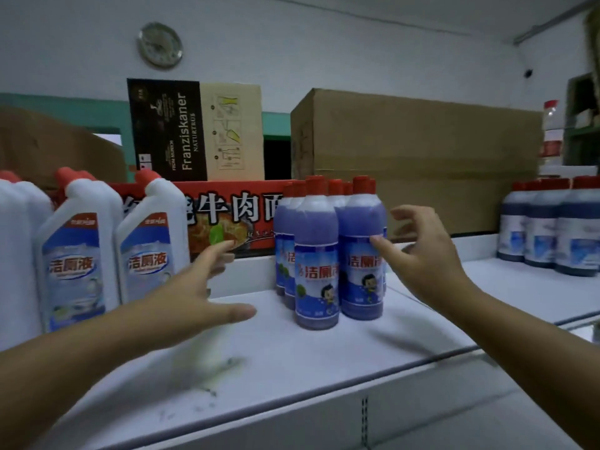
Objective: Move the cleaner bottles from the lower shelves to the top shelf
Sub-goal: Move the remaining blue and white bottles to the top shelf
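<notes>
Several purple cleaner bottles (316,254) with red caps stand in a tight cluster in the middle of the white top shelf (324,352). My right hand (418,251) is open just right of the cluster, its thumb tip touching the label of the front right bottle (360,254). My left hand (194,297) hovers open above the shelf to the left of the cluster, fingers spread and holding nothing. White angled-neck cleaner bottles (78,254) with red caps stand at the far left.
Dark blue bottles (548,228) stand at the right of the shelf. Behind the bottles are a red noodle carton (227,206), a Franziskaner box (194,131) and a large brown carton (422,157). A wall clock (160,44) hangs above.
</notes>
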